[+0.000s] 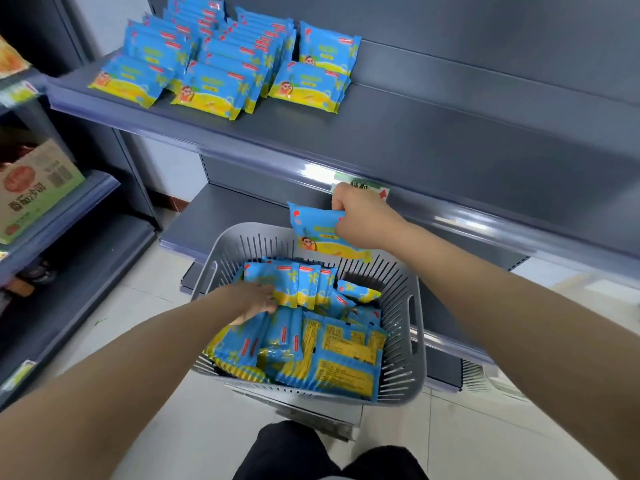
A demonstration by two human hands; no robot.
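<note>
A grey slotted basket (412,327) stands on the floor below me, full of several blue-and-yellow snack packets (311,348). My right hand (363,220) grips one such packet (317,233) above the basket's far rim, just under the shelf edge. My left hand (256,301) reaches down into the basket with its fingers on the upright packets there; whether it grips one I cannot tell. On the grey shelf (398,133) above, at its left end, lie rows of the same packets (221,60).
The shelf's right part is bare grey metal. A price label (374,188) sits on the shelf's front rail behind my right hand. A cardboard box (34,188) stands on the neighbouring shelves at left. My dark-trousered knees (325,455) are at the bottom. White floor tiles surround the basket.
</note>
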